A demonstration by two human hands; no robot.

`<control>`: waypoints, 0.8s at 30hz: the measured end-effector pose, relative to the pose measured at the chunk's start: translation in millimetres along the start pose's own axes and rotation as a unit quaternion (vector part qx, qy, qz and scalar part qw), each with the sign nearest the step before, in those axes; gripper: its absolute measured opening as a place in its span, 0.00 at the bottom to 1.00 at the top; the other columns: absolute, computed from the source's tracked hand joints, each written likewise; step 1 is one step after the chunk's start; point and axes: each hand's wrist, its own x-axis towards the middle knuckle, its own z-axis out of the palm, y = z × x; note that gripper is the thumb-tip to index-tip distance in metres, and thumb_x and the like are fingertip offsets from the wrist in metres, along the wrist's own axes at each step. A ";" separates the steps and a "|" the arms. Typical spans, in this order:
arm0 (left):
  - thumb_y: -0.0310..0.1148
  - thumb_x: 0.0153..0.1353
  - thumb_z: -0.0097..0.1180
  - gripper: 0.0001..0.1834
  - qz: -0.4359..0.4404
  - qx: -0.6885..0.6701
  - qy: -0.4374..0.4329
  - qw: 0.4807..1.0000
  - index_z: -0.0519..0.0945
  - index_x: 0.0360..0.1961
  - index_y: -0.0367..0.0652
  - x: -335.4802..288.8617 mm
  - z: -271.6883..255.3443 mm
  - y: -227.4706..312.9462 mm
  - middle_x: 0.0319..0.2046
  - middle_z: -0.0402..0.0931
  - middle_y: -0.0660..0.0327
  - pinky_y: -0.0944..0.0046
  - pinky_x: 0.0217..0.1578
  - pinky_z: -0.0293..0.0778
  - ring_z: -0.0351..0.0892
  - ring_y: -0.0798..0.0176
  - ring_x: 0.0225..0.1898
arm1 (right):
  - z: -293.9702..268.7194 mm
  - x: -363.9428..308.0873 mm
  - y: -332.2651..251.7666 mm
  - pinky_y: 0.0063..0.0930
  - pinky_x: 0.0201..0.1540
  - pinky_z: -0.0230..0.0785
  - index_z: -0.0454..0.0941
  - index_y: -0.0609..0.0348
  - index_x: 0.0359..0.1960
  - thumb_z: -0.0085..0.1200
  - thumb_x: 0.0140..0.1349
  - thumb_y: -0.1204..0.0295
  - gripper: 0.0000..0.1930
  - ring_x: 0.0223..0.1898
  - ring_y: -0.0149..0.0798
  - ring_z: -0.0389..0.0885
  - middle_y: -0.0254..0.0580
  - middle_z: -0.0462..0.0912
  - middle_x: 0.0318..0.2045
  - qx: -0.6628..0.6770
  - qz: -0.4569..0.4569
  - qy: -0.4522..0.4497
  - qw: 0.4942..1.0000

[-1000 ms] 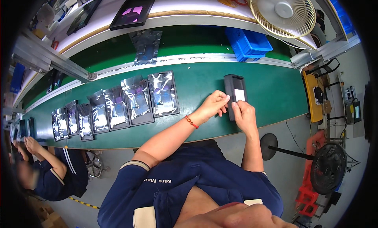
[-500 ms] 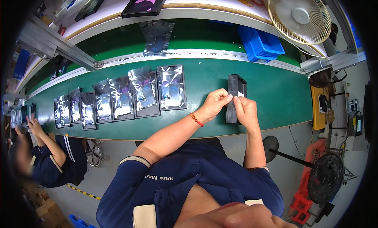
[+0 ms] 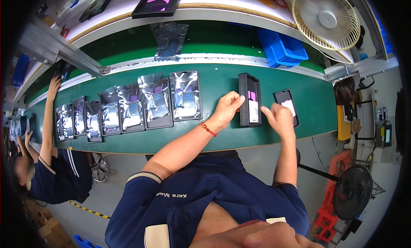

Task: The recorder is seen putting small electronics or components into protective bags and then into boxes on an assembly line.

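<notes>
My left hand (image 3: 228,110) is closed on the near-left side of a stack of black plastic trays (image 3: 244,89), thumb at its upper edge. Inside the top tray, pink pieces and a white panel show. To the right, a single black tray (image 3: 282,96) lies on the green table, also with a white and pink insert. Over that tray's left edge is my right hand (image 3: 281,121), thumb stretched toward the stack and apart from the curled fingers. Left of the stack, several silver pouches on black trays (image 3: 186,94) form a row.
A blue bin (image 3: 282,51) stands at the back edge of the green table (image 3: 222,81). Above it, a fan (image 3: 327,19) sits on the shelf, with another black tray (image 3: 157,4) further left. A silver bag (image 3: 170,40) lies under the shelf. At far left, a co-worker's arm (image 3: 48,115) reaches across.
A single tray now lies right of the stack, with my right hand moved over to it. The stack has tipped so its inside shows. The co-worker's arm has reached forward.
</notes>
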 end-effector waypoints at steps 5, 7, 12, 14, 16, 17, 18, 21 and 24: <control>0.35 0.72 0.51 0.10 0.001 -0.024 -0.004 1.000 0.69 0.32 0.47 -1.8 -12.6 -2.0 0.32 0.72 0.70 0.69 0.40 0.72 0.71 0.75 0.36 | 40.6 23.8 -73.4 0.46 0.26 0.66 0.72 0.65 0.24 0.52 0.67 0.64 0.17 0.22 0.59 0.75 0.59 0.74 0.20 0.235 -0.037 0.066 0.969; 0.34 0.72 0.51 0.10 0.030 -0.029 0.000 0.999 0.69 0.31 0.48 -5.9 -11.3 3.5 0.29 0.69 0.72 0.72 0.33 0.70 0.68 0.78 0.31 | 43.4 25.9 -75.2 0.46 0.26 0.66 0.73 0.66 0.26 0.50 0.68 0.66 0.16 0.23 0.61 0.76 0.60 0.75 0.21 0.251 -0.050 0.045 0.966; 0.34 0.72 0.51 0.11 0.021 -0.059 -0.009 0.998 0.68 0.29 0.48 -6.0 -13.8 -2.4 0.29 0.70 0.71 0.72 0.31 0.71 0.69 0.78 0.31 | 40.4 19.5 -58.8 0.43 0.26 0.65 0.72 0.67 0.25 0.48 0.68 0.68 0.15 0.21 0.55 0.74 0.57 0.74 0.19 0.266 -0.100 0.120 0.951; 0.36 0.71 0.53 0.12 0.022 -0.082 0.016 0.996 0.69 0.30 0.48 -4.3 -11.6 2.5 0.29 0.71 0.71 0.71 0.30 0.71 0.70 0.77 0.30 | 1.2 13.6 -51.4 0.46 0.28 0.68 0.73 0.66 0.24 0.47 0.68 0.67 0.16 0.24 0.61 0.75 0.59 0.76 0.21 0.256 0.003 0.051 0.965; 0.36 0.71 0.53 0.11 0.023 -0.040 0.027 0.999 0.70 0.30 0.48 2.0 -17.4 3.4 0.29 0.72 0.70 0.70 0.32 0.72 0.71 0.77 0.30 | -8.2 9.9 -37.0 0.46 0.27 0.67 0.72 0.65 0.22 0.50 0.67 0.66 0.17 0.23 0.60 0.75 0.59 0.75 0.20 0.213 0.003 0.039 0.976; 0.36 0.71 0.53 0.11 0.022 -0.016 0.030 0.999 0.70 0.31 0.47 2.5 -17.2 9.6 0.29 0.72 0.70 0.69 0.32 0.73 0.71 0.76 0.31 | -3.9 9.4 -29.8 0.47 0.26 0.66 0.72 0.65 0.22 0.51 0.66 0.65 0.17 0.23 0.60 0.76 0.60 0.75 0.20 0.187 -0.008 0.029 0.982; 0.37 0.71 0.52 0.11 0.025 -0.019 0.037 0.999 0.71 0.31 0.47 -2.3 -11.4 10.9 0.30 0.72 0.70 0.70 0.33 0.73 0.72 0.76 0.31 | 6.9 10.2 -19.4 0.48 0.26 0.66 0.73 0.64 0.21 0.54 0.64 0.63 0.18 0.23 0.58 0.78 0.57 0.77 0.20 0.129 -0.033 0.028 0.991; 0.38 0.72 0.51 0.09 0.040 -0.013 0.067 0.997 0.73 0.33 0.48 -10.1 -8.9 9.9 0.29 0.72 0.72 0.74 0.31 0.68 0.70 0.78 0.30 | 22.6 7.1 -6.8 0.49 0.25 0.66 0.74 0.62 0.21 0.57 0.63 0.60 0.19 0.23 0.57 0.79 0.54 0.78 0.19 -0.009 -0.040 0.026 0.999; 0.36 0.72 0.51 0.08 0.030 0.042 0.105 0.993 0.74 0.34 0.47 -14.4 -11.7 15.2 0.28 0.71 0.73 0.74 0.30 0.66 0.68 0.78 0.29 | 11.0 9.8 -44.2 0.46 0.24 0.65 0.73 0.61 0.20 0.57 0.63 0.56 0.21 0.21 0.56 0.78 0.51 0.78 0.16 0.067 -0.013 0.049 0.996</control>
